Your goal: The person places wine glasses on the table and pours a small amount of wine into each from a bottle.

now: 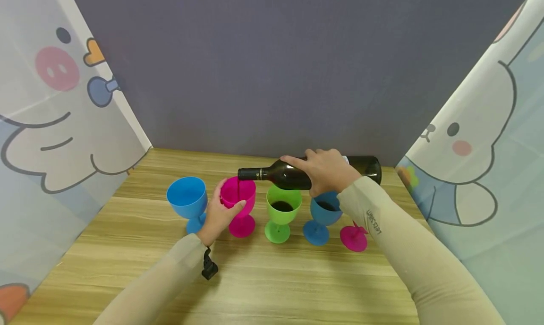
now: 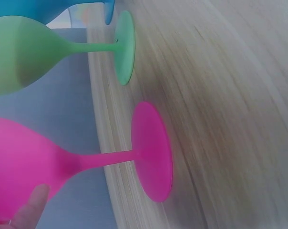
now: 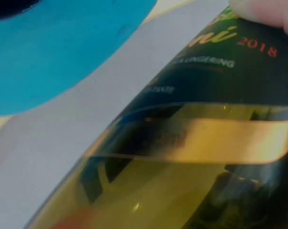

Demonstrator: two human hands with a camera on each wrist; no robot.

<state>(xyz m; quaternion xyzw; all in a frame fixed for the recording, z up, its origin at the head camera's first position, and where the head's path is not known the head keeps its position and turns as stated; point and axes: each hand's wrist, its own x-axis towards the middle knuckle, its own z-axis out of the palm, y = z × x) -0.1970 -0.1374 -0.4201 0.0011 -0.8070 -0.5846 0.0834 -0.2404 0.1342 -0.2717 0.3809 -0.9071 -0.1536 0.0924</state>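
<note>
My right hand (image 1: 326, 170) grips a dark wine bottle (image 1: 289, 175) around its body, tipped nearly level with the neck pointing left. A thin dark red stream falls from its mouth into a pink goblet (image 1: 245, 208). Fingers and thumb of my left hand (image 1: 218, 216) hold that goblet by its bowl, and its round foot stands on the table. In the right wrist view the bottle's label (image 3: 258, 76) reads 2018. Close on the right stand a green goblet (image 1: 284, 215) and a blue goblet (image 1: 325, 216), each with dark liquid inside.
Left of my left hand stands another blue goblet (image 1: 187, 197) with no liquid showing. A second pink goblet's foot (image 1: 353, 239) shows at the right, its bowl hidden behind my right forearm. The wooden table (image 1: 297, 287) ends at a grey panel (image 1: 272, 70), with printed cloths on both sides.
</note>
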